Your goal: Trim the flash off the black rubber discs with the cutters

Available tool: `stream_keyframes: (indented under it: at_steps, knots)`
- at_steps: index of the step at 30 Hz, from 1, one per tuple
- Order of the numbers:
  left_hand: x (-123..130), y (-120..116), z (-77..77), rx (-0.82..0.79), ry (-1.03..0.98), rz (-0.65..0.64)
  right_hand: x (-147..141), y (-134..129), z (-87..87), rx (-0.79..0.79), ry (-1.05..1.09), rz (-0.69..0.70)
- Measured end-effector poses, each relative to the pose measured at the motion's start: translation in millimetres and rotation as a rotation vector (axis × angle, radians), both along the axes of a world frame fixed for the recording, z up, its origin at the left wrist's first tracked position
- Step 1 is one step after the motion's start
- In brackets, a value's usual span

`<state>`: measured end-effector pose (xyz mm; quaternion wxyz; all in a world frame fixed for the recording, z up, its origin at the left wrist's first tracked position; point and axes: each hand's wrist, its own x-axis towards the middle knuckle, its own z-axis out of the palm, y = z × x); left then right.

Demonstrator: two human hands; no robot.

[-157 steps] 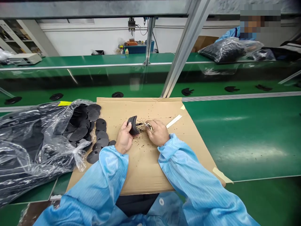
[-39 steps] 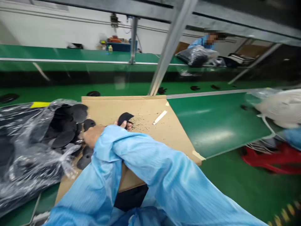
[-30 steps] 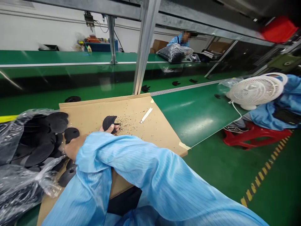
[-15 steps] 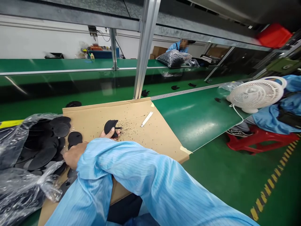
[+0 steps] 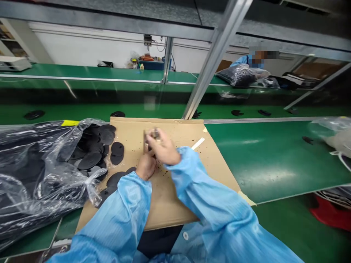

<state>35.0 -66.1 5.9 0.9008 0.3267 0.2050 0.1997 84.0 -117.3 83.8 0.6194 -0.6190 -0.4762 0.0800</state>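
Note:
Over the cardboard sheet (image 5: 219,197) my two hands meet. My left hand (image 5: 146,165) is closed around a thin black piece (image 5: 145,140), turned nearly edge-on and blurred. Close against it, my right hand (image 5: 164,148) has its fingers pinched together; a small dark thing shows at the fingertips, too smeared to name. Left of my hands lie two overlapping black oval pads (image 5: 117,153), and more flat black pads (image 5: 113,179) lie beside my left sleeve. A slim white tool (image 5: 197,143) rests to the right, partly behind my right sleeve. Dark crumbs dot the cardboard.
An open clear plastic bag (image 5: 55,171) spills black pads on the left. A metal post (image 5: 214,65) rises behind the cardboard. Black pieces (image 5: 237,113) lie along the green strip beyond. Across the bench, a person (image 5: 241,60) is behind a filled bag (image 5: 236,75).
My right hand has left the pad pile on the left and joined my left hand over the cardboard. My forearms are no longer crossed. The camera view has swung left.

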Motion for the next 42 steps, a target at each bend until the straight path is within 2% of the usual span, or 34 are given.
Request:
stream_keyframes:
  at_steps: [2,5,7,10,13,16,23,28,34,42]
  knots:
    - [-2,0,3.0,-0.008,0.014,-0.014,19,-26,-10.9,0.024,0.053,-0.026]
    - [-6,0,6.9,-0.014,0.057,-0.125,35,-49,-36.5,0.041,0.064,-0.183]
    - [-7,-1,8.8,-0.002,0.065,-0.174,35,-55,-52.3,0.008,0.061,-0.228]
    - [-8,-3,10.4,0.026,0.068,-0.141,32,-56,-64.1,-0.039,0.026,-0.176]
    - [-7,-3,10.9,0.087,0.074,-0.006,32,-56,-64.0,-0.015,-0.024,-0.229]
    - [-6,-3,10.1,0.173,0.063,0.090,34,-56,-62.0,-0.036,0.027,-0.297]
    - [-3,-4,7.6,0.204,0.039,0.144,33,-55,-64.8,-0.178,0.032,-0.335]
    - [-3,-4,11.7,0.229,0.077,0.230,33,-55,-65.5,-0.208,-0.052,-0.335]
    - [-4,-7,12.5,0.231,0.073,0.176,34,-55,-66.0,-0.233,-0.117,-0.361]
    - [-4,-6,12.2,0.170,0.074,0.178,34,-55,-65.4,-0.297,-0.168,-0.357]
